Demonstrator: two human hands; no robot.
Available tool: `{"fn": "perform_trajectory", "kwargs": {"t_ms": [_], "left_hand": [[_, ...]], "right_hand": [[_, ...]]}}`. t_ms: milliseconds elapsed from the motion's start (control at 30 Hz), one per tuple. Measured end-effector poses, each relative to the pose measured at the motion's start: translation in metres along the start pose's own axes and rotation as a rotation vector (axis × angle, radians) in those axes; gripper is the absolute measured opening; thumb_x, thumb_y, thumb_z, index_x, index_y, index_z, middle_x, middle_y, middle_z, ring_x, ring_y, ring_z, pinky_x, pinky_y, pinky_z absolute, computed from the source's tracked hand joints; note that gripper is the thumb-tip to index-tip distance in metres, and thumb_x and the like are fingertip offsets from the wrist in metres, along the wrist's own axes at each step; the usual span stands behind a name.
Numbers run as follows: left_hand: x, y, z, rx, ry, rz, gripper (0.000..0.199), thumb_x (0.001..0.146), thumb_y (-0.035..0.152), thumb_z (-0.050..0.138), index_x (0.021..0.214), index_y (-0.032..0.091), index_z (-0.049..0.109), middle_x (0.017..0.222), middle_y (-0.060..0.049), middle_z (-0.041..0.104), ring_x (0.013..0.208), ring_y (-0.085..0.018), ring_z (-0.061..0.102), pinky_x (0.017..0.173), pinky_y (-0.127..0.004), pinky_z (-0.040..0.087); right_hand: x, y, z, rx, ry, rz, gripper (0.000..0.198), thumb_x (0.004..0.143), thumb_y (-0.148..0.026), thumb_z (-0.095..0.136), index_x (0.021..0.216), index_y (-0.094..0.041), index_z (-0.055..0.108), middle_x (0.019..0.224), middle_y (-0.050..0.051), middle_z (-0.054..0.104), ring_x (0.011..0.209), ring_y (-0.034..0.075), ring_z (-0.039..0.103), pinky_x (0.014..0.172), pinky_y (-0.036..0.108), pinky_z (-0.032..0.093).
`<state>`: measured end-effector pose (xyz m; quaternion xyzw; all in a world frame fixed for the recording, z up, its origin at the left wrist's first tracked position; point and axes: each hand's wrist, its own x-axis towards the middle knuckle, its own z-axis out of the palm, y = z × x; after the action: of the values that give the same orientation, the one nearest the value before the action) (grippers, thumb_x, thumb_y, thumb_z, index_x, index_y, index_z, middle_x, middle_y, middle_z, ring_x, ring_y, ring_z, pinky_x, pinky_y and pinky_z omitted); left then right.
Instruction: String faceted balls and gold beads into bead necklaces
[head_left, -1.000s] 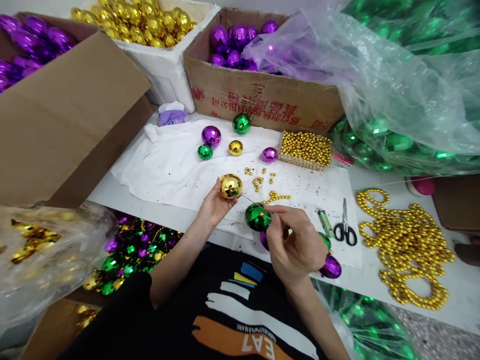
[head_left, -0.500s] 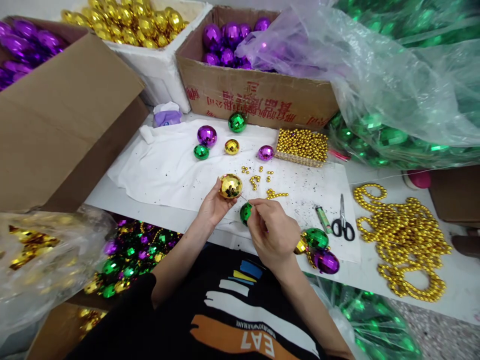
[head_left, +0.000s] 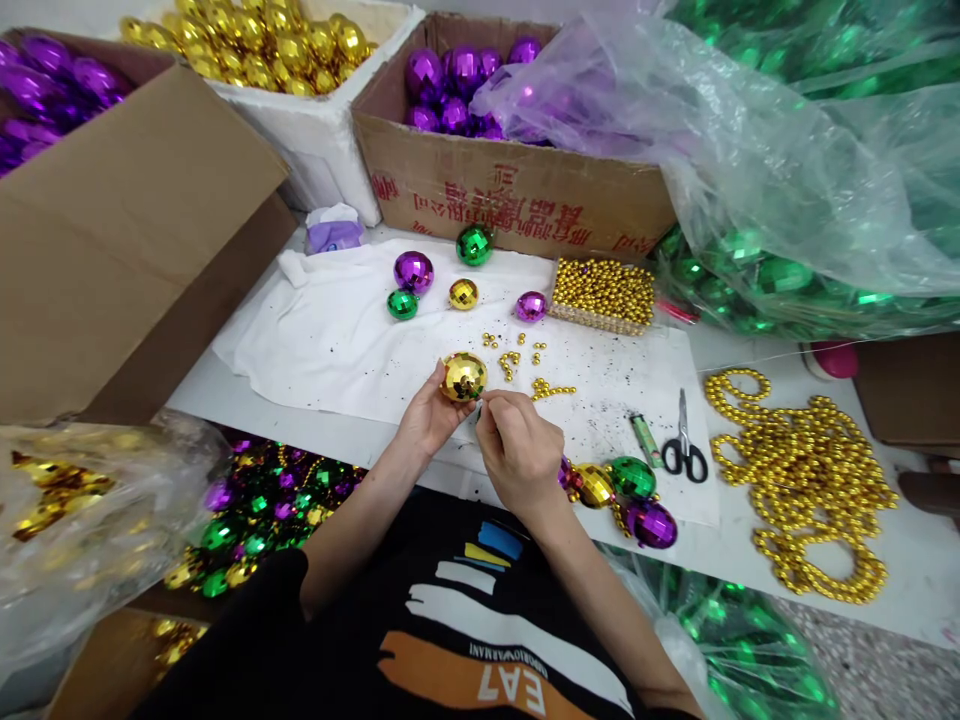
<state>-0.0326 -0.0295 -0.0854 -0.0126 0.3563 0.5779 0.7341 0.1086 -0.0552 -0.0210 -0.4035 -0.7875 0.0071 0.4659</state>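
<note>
A shiny gold faceted ball (head_left: 464, 377) rests in my left hand (head_left: 427, 412), whose fingers wrap its left and lower sides. Close by on the right, my right hand (head_left: 520, 445) is closed in a pinch at the ball's lower right edge. What its fingertips hold is too small to make out. Beside the right wrist lies a cluster with a gold ball (head_left: 594, 484), a green ball (head_left: 632, 478) and a purple ball (head_left: 652, 523). Beyond the hands, loose gold beads (head_left: 511, 362) and a small gold ball (head_left: 463, 293) lie on the white cloth (head_left: 337, 340).
A clear box of gold beads (head_left: 604, 293) stands at the cloth's back right. Scissors (head_left: 684, 450), a green lighter (head_left: 646, 440) and gold bead strings (head_left: 817, 480) lie to the right. A cardboard box (head_left: 517, 195) of purple balls borders the back, and an open carton (head_left: 135, 240) the left.
My right hand has moved left, closer to the gold ball. The green ball that was under its fingers is now hidden, and more of the cluster by the wrist shows.
</note>
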Motion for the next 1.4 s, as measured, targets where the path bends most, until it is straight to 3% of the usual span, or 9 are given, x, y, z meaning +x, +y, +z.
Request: {"fn": "perform_trajectory", "kwargs": {"t_ms": [333,500,567,767,900,1067,1200,1333,1400], "left_hand": [[-0.011,-0.002,0.017,0.025,0.011,0.008,0.028,0.097,0.036,0.056,0.110,0.013,0.067,0.100,-0.009,0.074,0.095,-0.018,0.069,0.082,-0.027,0.056],[-0.030,0.008,0.032,0.122,-0.078,0.051,0.039,0.098,0.046,0.051,0.112,0.013,0.068,0.111,-0.012,0.073,0.107,-0.023,0.068,0.089,-0.032,0.056],[-0.037,0.016,0.038,0.181,-0.077,0.138,0.039,0.096,0.048,0.053,0.109,0.015,0.070,0.112,-0.011,0.074,0.111,-0.025,0.066,0.091,-0.033,0.056],[-0.057,0.051,0.056,0.335,-0.093,0.494,0.010,0.089,0.025,0.066,0.085,0.019,0.074,0.115,-0.005,0.074,0.114,-0.023,0.066,0.094,-0.033,0.055],[-0.079,0.066,0.066,0.312,-0.069,0.596,0.012,0.086,0.019,0.069,0.075,0.018,0.071,0.123,-0.003,0.071,0.129,-0.028,0.058,0.103,-0.038,0.051],[-0.098,0.055,0.081,0.267,-0.071,0.652,0.012,0.089,0.015,0.066,0.082,0.022,0.073,0.130,0.000,0.067,0.139,-0.030,0.049,0.108,-0.044,0.049],[-0.100,0.050,0.091,0.240,-0.115,0.599,0.012,0.091,0.024,0.064,0.097,0.027,0.074,0.132,-0.001,0.066,0.138,-0.034,0.049,0.103,-0.050,0.052],[-0.092,0.060,0.086,0.487,-0.286,0.733,0.018,0.086,0.037,0.072,0.099,0.024,0.073,0.131,-0.003,0.065,0.138,-0.034,0.048,0.109,-0.047,0.047],[-0.083,0.061,0.078,0.728,-0.424,0.691,0.036,0.078,0.040,0.079,0.109,0.025,0.071,0.130,-0.004,0.064,0.137,-0.033,0.048,0.113,-0.046,0.042]], "right_hand": [[-0.008,0.010,0.020,-0.034,-0.040,0.049,0.011,0.096,-0.011,0.050,0.093,-0.019,0.058,0.090,0.007,0.072,0.073,0.013,0.066,0.060,0.023,0.047],[-0.004,0.006,0.004,0.085,-0.098,0.227,0.013,0.097,-0.015,0.052,0.089,-0.019,0.062,0.090,0.006,0.066,0.076,0.013,0.063,0.062,0.023,0.048],[0.000,0.001,-0.006,0.185,-0.095,0.300,0.013,0.097,-0.017,0.053,0.089,-0.019,0.063,0.088,0.005,0.063,0.077,0.014,0.062,0.063,0.024,0.048],[0.007,-0.006,-0.013,0.445,-0.153,0.410,0.015,0.096,-0.019,0.056,0.083,-0.019,0.063,0.081,0.003,0.062,0.075,0.014,0.059,0.064,0.027,0.047],[0.010,-0.002,-0.022,0.488,-0.281,0.386,0.013,0.097,-0.024,0.058,0.106,-0.021,0.066,0.101,0.006,0.068,0.093,0.017,0.063,0.073,0.030,0.052],[0.028,-0.006,-0.044,0.446,-0.236,0.346,0.031,0.097,-0.025,0.057,0.128,-0.026,0.060,0.123,0.008,0.067,0.112,0.022,0.060,0.087,0.040,0.053],[0.034,-0.014,-0.031,0.640,-0.352,0.338,0.015,0.097,-0.023,0.055,0.102,-0.021,0.069,0.094,0.004,0.072,0.090,0.016,0.066,0.080,0.032,0.054],[0.031,-0.013,-0.013,1.018,-0.362,0.669,0.018,0.095,-0.029,0.057,0.088,-0.018,0.068,0.062,-0.003,0.059,0.056,0.009,0.057,0.055,0.021,0.048],[0.036,-0.012,-0.012,1.164,-0.302,0.807,0.017,0.093,-0.034,0.061,0.088,-0.018,0.068,0.059,-0.005,0.055,0.049,0.007,0.049,0.045,0.018,0.037]]}}
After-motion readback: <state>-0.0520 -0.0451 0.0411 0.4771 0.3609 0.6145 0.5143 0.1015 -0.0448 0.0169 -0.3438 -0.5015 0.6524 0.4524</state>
